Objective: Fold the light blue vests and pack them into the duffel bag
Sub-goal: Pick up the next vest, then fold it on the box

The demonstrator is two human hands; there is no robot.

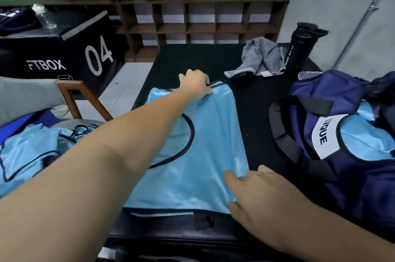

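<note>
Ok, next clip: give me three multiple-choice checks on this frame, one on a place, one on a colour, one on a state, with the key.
1. Where is the black bottle?
A. on the floor
B. on the table beside the grey towel
C. on a chair seat

2. What colour is the duffel bag?
A. navy
B. red
C. green

3. How does the vest between the hands lie?
A. balled up
B. rolled into a tube
C. spread flat on the table

Key: B, it stands next to the towel at the table's far end. A, its fabric is dark blue. C, the left hand grips its far edge and the right hand rests on its near corner.
</note>
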